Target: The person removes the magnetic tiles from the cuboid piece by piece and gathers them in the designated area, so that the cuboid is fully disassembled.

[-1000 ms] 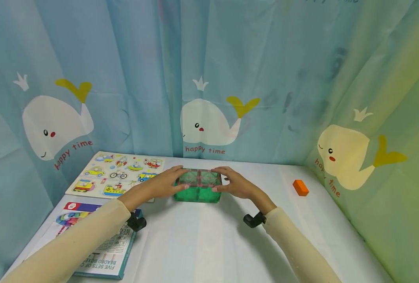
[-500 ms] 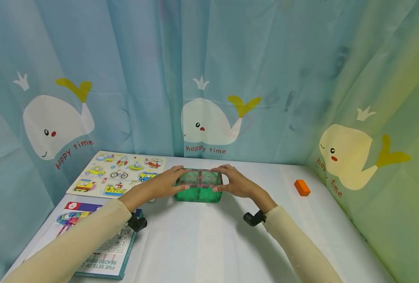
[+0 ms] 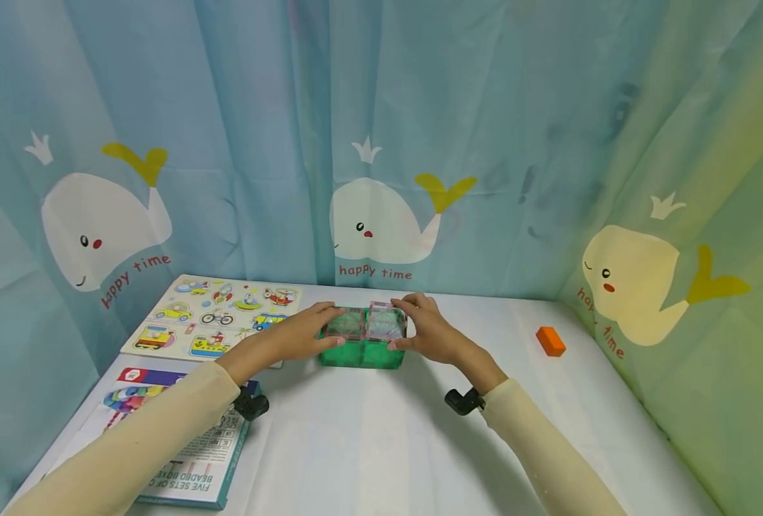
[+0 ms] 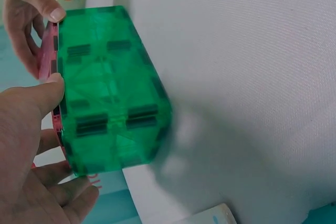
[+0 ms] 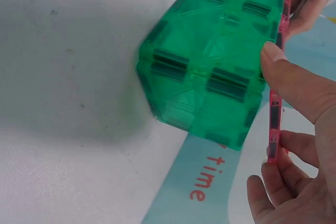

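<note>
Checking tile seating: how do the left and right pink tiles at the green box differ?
Pose: the left pink tile lies close against the green box; the right pink tile stands partly away, with a gap in the right wrist view.
Look: in the head view, the right pink tile appears paler than the left pink tile.
Shared: both are see-through with pink rims, and each has a hand at its outer side.

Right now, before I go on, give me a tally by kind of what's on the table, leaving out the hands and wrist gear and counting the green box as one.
Green box: 1
Pink tiles: 2
Orange block: 1
Puzzle board: 1
Printed box: 1
Total: 6
</note>
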Tool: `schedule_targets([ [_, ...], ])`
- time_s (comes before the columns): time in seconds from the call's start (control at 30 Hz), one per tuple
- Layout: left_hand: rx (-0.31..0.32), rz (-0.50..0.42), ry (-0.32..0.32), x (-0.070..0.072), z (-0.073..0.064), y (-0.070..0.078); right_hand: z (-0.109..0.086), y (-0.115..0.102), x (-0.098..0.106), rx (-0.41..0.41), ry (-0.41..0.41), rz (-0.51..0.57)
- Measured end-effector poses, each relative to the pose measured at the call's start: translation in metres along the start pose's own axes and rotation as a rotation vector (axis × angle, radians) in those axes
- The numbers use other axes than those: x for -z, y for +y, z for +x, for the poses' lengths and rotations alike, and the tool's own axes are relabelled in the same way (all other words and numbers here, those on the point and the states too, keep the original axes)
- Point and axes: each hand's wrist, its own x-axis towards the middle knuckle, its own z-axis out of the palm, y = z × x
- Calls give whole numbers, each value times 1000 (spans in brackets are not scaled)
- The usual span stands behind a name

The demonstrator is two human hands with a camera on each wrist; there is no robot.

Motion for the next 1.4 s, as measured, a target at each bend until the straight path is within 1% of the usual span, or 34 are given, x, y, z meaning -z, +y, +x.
schedule_targets([
  [0.2, 5, 7, -7, -1, 2, -3, -6, 1, 5, -31, 61, 19],
  [0.3, 3, 2, -5, -1, 1, -4, -11, 8, 9, -73, 123, 30],
  [0.47, -2, -12, -3, 0, -2, -4, -23, 29, 19, -210, 231, 40],
  [0.63, -19, -24, 9, 1, -3, -5, -40, 56, 32, -389, 285, 20],
  [0.77, -25, -29, 10, 0, -2, -6, -58, 83, 40, -540, 285, 7],
  [0.83, -25, -30, 7, -1, -2, -6, -68, 96, 44, -598, 260, -12],
  [0.9, -26, -30, 6, -1, -1, -6, -78, 107, 48, -645, 224, -24],
  [1.0, -22, -33, 4, -1, -1, -6, -88, 120, 51, -691, 195, -52],
  [1.17, -17, -35, 4, -1, -2, -6, -94, 133, 50, -814, 229, -80],
  [1.27, -16, -34, 5, -2, -3, -6, -95, 142, 46, -857, 245, -72],
  [1.4, -20, -34, 6, -3, -3, -5, -98, 149, 42, -843, 242, -83],
])
